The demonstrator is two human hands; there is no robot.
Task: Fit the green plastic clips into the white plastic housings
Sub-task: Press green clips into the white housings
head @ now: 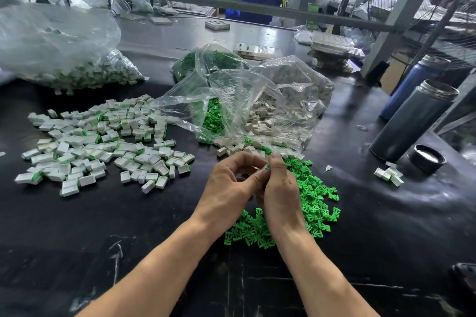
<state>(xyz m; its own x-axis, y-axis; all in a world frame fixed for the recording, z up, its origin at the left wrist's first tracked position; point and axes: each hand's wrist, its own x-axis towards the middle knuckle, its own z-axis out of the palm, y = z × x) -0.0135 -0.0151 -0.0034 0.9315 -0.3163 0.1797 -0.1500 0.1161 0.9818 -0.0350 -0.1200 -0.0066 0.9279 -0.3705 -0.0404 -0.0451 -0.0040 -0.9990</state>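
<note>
My left hand (231,185) and my right hand (279,188) meet fingertip to fingertip over a heap of loose green clips (316,198) on the black table (154,239). Between the fingers of both hands sits a small part, mostly hidden; a bit of green shows at my right fingertips. Just beyond the hands, empty white housings (260,121) spill out of an open clear bag. A wide spread of white housings with green clips fitted (103,141) lies to the left.
A clear bag of green clips (206,59) and a large bag of fitted housings (77,69) stand further back. Two metal flasks (412,121) and a black lid (426,158) stand at the right, with three housings (389,175) beside them. Shelving posts rise behind.
</note>
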